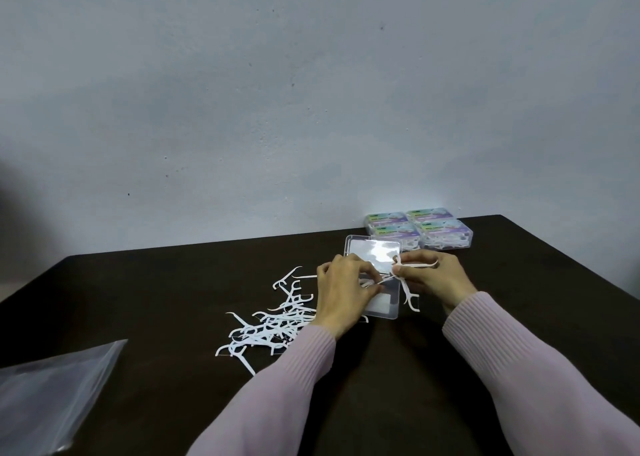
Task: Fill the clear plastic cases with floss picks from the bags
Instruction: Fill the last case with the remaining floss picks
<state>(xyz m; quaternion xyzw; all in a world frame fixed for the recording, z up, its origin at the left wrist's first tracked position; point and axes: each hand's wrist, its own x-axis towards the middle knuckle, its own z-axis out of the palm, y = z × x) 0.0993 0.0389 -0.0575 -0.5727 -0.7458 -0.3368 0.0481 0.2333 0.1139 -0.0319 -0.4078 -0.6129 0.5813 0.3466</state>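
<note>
An open clear plastic case point(386, 305) lies on the dark table, its lid point(370, 249) tipped back toward the wall. My left hand point(341, 291) hovers over the case's left side and pinches a white floss pick point(372, 284). My right hand point(436, 277) grips a few white floss picks point(407, 284) beside the case's right edge; one hangs down past the rim. A loose pile of white floss picks point(273, 324) is scattered left of the case. Part of the case's inside is hidden by my left hand.
Several filled, labelled cases point(419, 228) are stacked against the wall at the back right. A flat clear plastic bag point(52, 391) lies at the front left corner. The table's back edge meets a pale wall; its right edge slopes down near my right sleeve.
</note>
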